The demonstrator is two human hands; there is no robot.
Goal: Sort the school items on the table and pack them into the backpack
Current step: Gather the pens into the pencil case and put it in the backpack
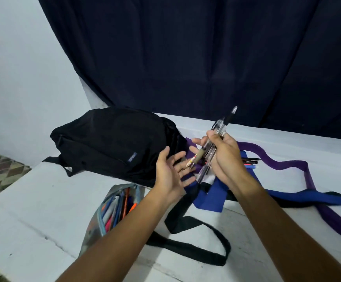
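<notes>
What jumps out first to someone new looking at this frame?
The right hand, raised mid-frame, grips a bundle of clear pens pointing up and away, with the left hand open beside it. Behind them a black backpack lies on the white table; an open pencil pouch full of colored pens sits nearer, by the left forearm.

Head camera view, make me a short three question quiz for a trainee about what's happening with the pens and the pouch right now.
1. True or false: the right hand grips a bundle of pens above the table.
2. Which describes the left hand? A) pinching a pen B) open, fingers spread beside the bundle C) inside the backpack
3. Fill in: the pencil pouch near the left forearm lies ____, with coloured pens showing inside.

Key: 1 true; 2 B; 3 open (unzipped).
</notes>
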